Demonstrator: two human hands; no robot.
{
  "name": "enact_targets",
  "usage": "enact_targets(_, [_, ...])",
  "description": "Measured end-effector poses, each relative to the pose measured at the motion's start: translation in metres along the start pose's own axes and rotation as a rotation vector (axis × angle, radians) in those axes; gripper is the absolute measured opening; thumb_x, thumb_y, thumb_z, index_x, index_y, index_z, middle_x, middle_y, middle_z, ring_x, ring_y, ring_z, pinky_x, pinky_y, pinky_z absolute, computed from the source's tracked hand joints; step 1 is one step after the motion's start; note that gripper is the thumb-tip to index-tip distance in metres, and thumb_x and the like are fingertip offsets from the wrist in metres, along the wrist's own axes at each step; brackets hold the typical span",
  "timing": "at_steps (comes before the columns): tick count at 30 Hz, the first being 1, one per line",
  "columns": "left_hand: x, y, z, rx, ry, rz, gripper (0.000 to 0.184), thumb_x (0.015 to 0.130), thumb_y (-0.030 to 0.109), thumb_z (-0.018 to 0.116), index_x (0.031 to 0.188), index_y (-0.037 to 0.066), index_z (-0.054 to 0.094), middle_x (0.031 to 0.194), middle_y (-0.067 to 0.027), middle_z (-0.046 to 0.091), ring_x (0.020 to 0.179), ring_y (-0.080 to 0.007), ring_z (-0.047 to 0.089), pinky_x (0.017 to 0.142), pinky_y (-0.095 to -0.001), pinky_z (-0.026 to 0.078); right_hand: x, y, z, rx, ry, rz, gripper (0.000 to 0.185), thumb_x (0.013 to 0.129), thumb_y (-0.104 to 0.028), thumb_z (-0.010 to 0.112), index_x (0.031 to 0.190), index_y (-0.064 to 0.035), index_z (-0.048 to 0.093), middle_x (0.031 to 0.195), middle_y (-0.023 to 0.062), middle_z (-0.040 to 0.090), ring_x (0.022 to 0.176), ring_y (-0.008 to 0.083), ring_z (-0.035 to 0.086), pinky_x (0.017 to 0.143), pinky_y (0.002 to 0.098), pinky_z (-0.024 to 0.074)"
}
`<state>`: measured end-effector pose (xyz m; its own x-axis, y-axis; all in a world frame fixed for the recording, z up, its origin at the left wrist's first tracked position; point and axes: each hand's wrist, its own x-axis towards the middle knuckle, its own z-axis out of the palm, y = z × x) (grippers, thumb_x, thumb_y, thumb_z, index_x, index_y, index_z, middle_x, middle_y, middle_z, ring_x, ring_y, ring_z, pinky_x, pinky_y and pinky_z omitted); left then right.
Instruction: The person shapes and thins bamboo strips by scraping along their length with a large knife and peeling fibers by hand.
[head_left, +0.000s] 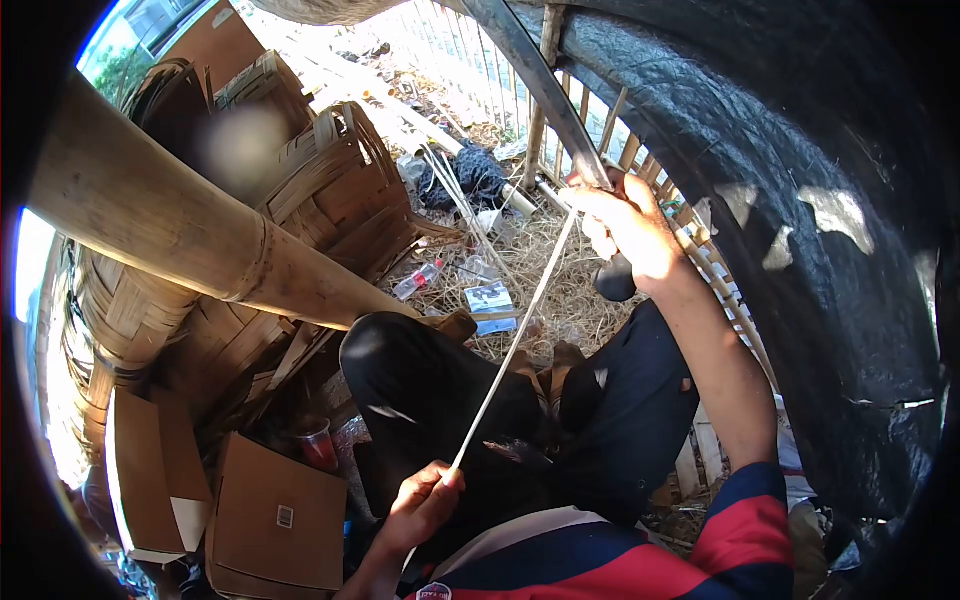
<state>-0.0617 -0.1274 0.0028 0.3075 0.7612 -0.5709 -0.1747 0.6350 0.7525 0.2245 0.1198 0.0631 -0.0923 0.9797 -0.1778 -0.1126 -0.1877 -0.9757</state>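
My left hand (425, 505) is closed round the lower part of a thin pale bamboo strip (510, 350), close to my lap. The strip slants up and away to my right hand (625, 225), where its far end meets the thumb near the base of a blade. That hand is wrapped round the handle of a large machete (540, 90). Its long dark blade points up and away, and the dark handle end shows below the fist. Fingers hide where exactly the strip touches the blade.
A thick bamboo pole (180, 215) crosses the left side. Behind it are stacked woven bamboo baskets (330, 190); cardboard boxes (275, 510) stand lower left. A black tarp (800, 200) hangs at right beside a slatted bamboo fence (590, 110). Shavings and a plastic bottle (418, 280) litter the ground.
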Motion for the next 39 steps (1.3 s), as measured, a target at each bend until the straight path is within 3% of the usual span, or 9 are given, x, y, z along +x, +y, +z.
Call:
enact_targets(6, [0.004, -0.008, 0.002, 0.184, 0.012, 0.036, 0.024, 0.100, 0.028, 0.049, 0.091, 0.006, 0.053, 0.067, 0.0077, 0.044, 0.058, 0.0001, 0.037, 0.051, -0.0177, 0.031, -0.009, 0.004, 0.001, 0.115, 0.005, 0.033, 0.016, 0.081, -0.019, 0.069, 0.078, -0.0092, 0.057, 0.055, -0.0046, 0.046, 0.043, 0.0043, 0.040, 0.040, 0.0211, 0.0322])
enact_targets(13, [0.041, 0.025, 0.023, 0.497, 0.111, 0.158, 0.027, 0.100, 0.026, 0.049, 0.090, 0.001, 0.053, 0.068, -0.0004, 0.048, 0.063, -0.0058, 0.041, 0.057, -0.0232, 0.035, -0.019, 0.012, 0.006, 0.065, -0.024, 0.045, 0.009, 0.087, -0.013, 0.062, 0.084, -0.0050, 0.058, 0.056, -0.0028, 0.046, 0.041, 0.0052, 0.038, 0.041, 0.0230, 0.0317])
enact_targets(26, [0.103, 0.071, 0.062, 0.267, 0.136, 0.361, 0.028, 0.101, 0.027, 0.047, 0.093, 0.003, 0.058, 0.065, 0.0058, 0.042, 0.058, -0.0020, 0.035, 0.051, -0.0196, 0.029, -0.025, 0.026, 0.015, -0.044, -0.296, 0.039, 0.014, 0.082, -0.015, 0.067, 0.086, -0.0020, 0.062, 0.061, -0.0019, 0.053, 0.050, 0.0043, 0.046, 0.044, 0.0220, 0.0353])
enact_targets(28, [0.100, 0.077, 0.062, 0.257, 0.163, 0.330, 0.028, 0.101, 0.026, 0.047, 0.096, 0.001, 0.060, 0.067, 0.0036, 0.044, 0.061, -0.0047, 0.038, 0.055, -0.0217, 0.034, -0.022, 0.037, 0.017, -0.204, -0.255, -0.295, 0.018, 0.079, -0.016, 0.068, 0.085, -0.0001, 0.063, 0.064, -0.0014, 0.057, 0.053, 0.0052, 0.049, 0.046, 0.0239, 0.0375])
enact_targets(29, [0.099, 0.079, 0.061, 0.241, 0.173, 0.336, 0.029, 0.101, 0.025, 0.047, 0.099, 0.000, 0.060, 0.067, 0.0034, 0.044, 0.063, -0.0043, 0.038, 0.056, -0.0213, 0.034, -0.024, 0.038, 0.012, -0.300, -0.276, -0.243, 0.019, 0.076, -0.016, 0.069, 0.082, 0.0007, 0.062, 0.063, -0.0001, 0.058, 0.056, 0.0046, 0.051, 0.049, 0.0246, 0.0392])
enact_targets(32, [0.096, 0.083, 0.063, 0.279, 0.226, 0.388, 0.026, 0.100, 0.022, 0.048, 0.103, -0.001, 0.061, 0.067, 0.0025, 0.045, 0.064, -0.0049, 0.040, 0.057, -0.0220, 0.035, -0.036, 0.030, 0.020, -0.768, -0.164, -0.783, 0.017, 0.069, -0.018, 0.071, 0.074, -0.0057, 0.061, 0.054, 0.0060, 0.057, 0.047, 0.0213, 0.061, 0.046, 0.0320, 0.0451])
enact_targets(33, [0.095, 0.084, 0.064, 0.335, 0.262, 0.432, 0.023, 0.100, 0.018, 0.049, 0.104, -0.001, 0.061, 0.067, 0.0017, 0.046, 0.065, -0.0058, 0.041, 0.057, -0.0231, 0.036, -0.036, 0.033, 0.021, -0.889, -0.173, -0.833, 0.021, 0.066, -0.024, 0.074, 0.071, -0.0098, 0.059, 0.054, 0.0073, 0.058, 0.049, 0.0293, 0.061, 0.045, 0.0369, 0.0472])
enact_targets(37, [0.099, 0.069, 0.058, 0.462, 0.339, 0.533, 0.019, 0.096, 0.010, 0.050, 0.106, -0.002, 0.061, 0.067, -0.0019, 0.049, 0.064, -0.0104, 0.044, 0.059, -0.0278, 0.039, -0.049, 0.038, 0.036, -1.137, -0.196, -0.906, 0.030, 0.065, -0.034, 0.075, 0.080, -0.0128, 0.060, 0.056, 0.0058, 0.058, 0.053, 0.0240, 0.063, 0.050, 0.0372, 0.0503])
enact_targets(39, [0.102, 0.069, 0.057, 0.524, 0.382, 0.669, 0.017, 0.097, 0.012, 0.049, 0.096, 0.000, 0.061, 0.065, 0.0034, 0.048, 0.057, -0.0032, 0.042, 0.050, -0.0212, 0.033, -0.049, 0.042, 0.037, -1.164, -0.191, -0.913, 0.030, 0.065, -0.033, 0.075, 0.082, -0.0126, 0.060, 0.057, 0.0055, 0.058, 0.054, 0.0233, 0.064, 0.050, 0.0369, 0.0504])
